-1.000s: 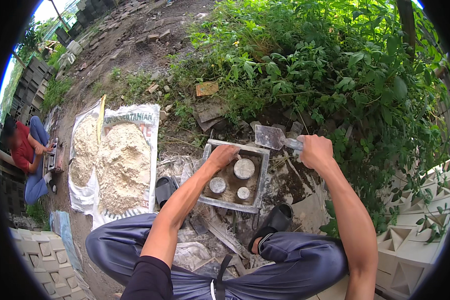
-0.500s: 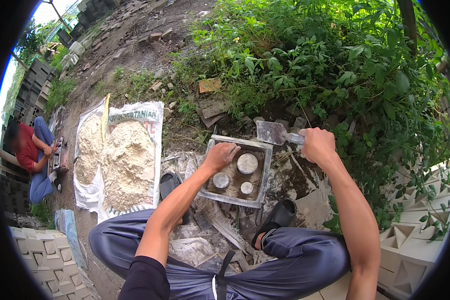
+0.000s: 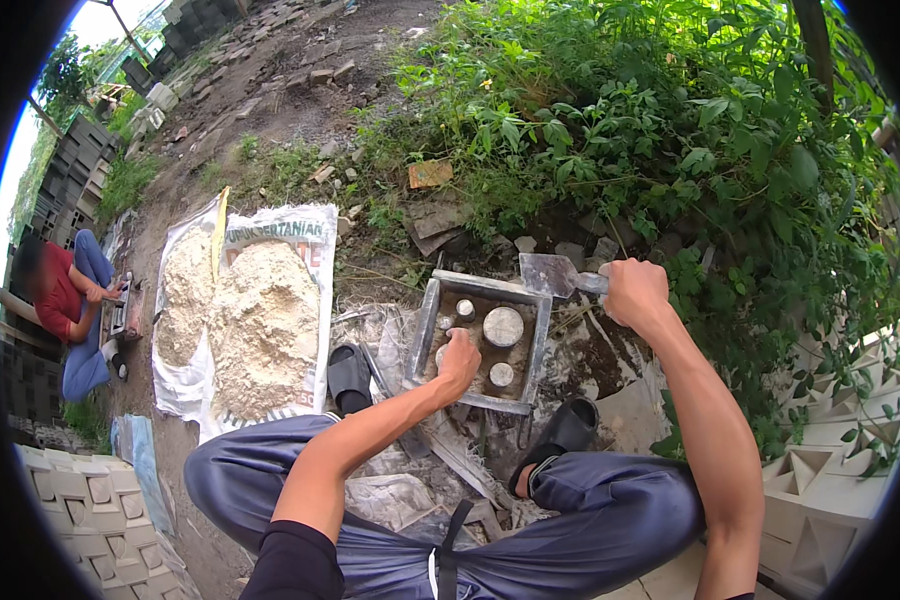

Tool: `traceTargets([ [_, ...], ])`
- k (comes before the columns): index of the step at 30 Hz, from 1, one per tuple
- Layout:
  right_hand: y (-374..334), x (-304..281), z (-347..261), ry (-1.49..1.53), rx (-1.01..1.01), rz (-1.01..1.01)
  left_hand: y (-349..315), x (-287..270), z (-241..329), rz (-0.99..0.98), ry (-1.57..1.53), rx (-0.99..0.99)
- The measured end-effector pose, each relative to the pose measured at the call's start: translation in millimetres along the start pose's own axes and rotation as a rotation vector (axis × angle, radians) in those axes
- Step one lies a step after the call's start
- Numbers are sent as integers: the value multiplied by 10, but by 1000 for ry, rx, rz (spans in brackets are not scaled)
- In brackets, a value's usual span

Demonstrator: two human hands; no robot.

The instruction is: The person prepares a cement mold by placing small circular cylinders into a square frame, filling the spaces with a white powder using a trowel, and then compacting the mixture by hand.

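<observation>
A square mould frame stands between my feet, filled with dark sandy material. Round grey plugs of different sizes stand in it: a large plug, a smaller plug below it and a narrow upright plug near the far side. My left hand is over the mould's left half with its fingers bent together; what they may hold is hidden. Another plug is partly covered by that hand. Beyond the mould's far right corner, my right hand grips a trowel by its handle, the flat blade pointing left.
Left of the mould, a sack lies spread under pale powder. Dense green plants border the far right. Patterned blocks stand at the right. A person in a red shirt sits working at the far left.
My left hand has moved from the mould's far edge to nearer its left middle, and small plugs now show beyond its fingers. The right hand keeps the trowel in nearly the same place.
</observation>
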State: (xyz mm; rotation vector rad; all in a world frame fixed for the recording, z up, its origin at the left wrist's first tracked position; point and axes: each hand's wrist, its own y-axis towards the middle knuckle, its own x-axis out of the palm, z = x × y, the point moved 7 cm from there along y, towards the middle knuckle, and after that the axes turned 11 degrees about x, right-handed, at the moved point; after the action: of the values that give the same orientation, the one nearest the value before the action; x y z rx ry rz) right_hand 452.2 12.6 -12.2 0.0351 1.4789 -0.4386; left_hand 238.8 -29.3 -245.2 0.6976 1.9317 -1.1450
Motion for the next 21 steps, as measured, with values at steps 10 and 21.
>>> traceTargets([
  [10, 89, 143, 82, -47, 0, -58, 182, 109, 51, 228, -338, -98],
  [21, -14, -154, -299, -96, -66, 17, -639, -344, -419, 454, -324, 55],
])
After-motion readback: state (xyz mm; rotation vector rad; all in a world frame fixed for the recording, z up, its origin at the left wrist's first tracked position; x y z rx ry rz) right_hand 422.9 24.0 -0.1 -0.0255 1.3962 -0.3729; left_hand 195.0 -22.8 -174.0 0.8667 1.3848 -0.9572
